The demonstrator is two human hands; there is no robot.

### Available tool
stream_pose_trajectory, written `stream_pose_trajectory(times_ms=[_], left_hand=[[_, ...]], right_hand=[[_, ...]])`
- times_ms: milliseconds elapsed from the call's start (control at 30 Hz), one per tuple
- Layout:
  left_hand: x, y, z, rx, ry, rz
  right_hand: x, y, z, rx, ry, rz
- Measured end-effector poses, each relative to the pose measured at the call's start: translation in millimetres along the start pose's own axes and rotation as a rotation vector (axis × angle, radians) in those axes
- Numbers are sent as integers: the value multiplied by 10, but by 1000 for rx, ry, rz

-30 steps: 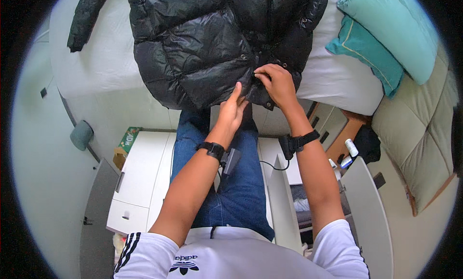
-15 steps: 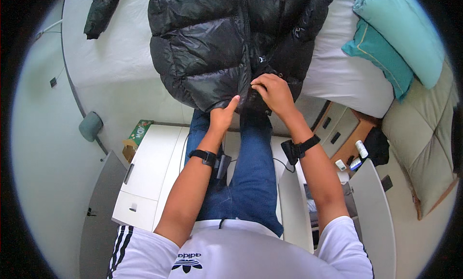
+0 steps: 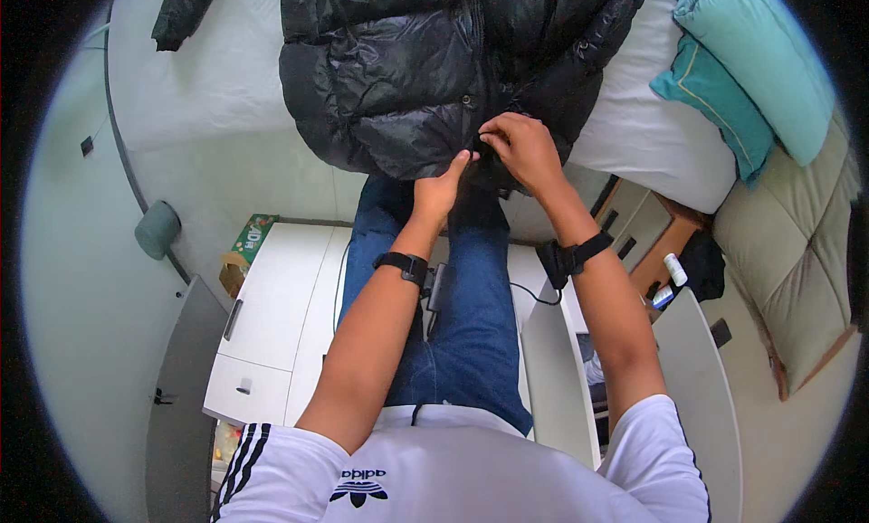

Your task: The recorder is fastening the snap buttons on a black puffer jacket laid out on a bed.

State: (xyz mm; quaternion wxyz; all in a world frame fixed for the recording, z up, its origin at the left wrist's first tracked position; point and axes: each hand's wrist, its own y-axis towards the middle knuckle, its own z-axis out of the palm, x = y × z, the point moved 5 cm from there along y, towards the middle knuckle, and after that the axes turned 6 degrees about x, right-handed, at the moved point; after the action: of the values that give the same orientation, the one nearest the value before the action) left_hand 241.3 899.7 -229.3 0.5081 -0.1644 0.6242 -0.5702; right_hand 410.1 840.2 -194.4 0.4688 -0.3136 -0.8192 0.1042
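A black puffer jacket (image 3: pixel 389 80) lies front up on the bed, its hem hanging over the near edge against my legs. My left hand (image 3: pixel 439 193) is closed on the hem beside the front opening, thumb on top and fingers hidden under the cloth. Just right of it, my right hand (image 3: pixel 525 150) pinches at the front edge low on the opening. Whether a zip end or only cloth sits between those fingertips is too small to tell. A small round snap (image 3: pixel 466 99) shows on the left front flap, above my hands.
The bed (image 3: pixel 208 89) has a white sheet. Teal pillows (image 3: pixel 760 52) and a beige cushion (image 3: pixel 783 279) lie at the right. White cabinets (image 3: pixel 272 297) stand by my legs, with an open door (image 3: pixel 701 387) at the right. A green box (image 3: pixel 253 238) sits at the left.
My left hand has moved right and up, bringing the left flap across toward my right hand. My right hand has shifted slightly up. The snap has come into sight; the zip pull is now covered.
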Motion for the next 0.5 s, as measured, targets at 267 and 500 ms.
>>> stream_pose_trajectory(times_ms=[267, 500], left_hand=[[39, 67, -139, 96, 299, -108], [-2, 2, -118, 6, 331, -135]], right_hand=[[80, -8, -87, -1, -194, -81], [-7, 87, -90, 33, -156, -1]])
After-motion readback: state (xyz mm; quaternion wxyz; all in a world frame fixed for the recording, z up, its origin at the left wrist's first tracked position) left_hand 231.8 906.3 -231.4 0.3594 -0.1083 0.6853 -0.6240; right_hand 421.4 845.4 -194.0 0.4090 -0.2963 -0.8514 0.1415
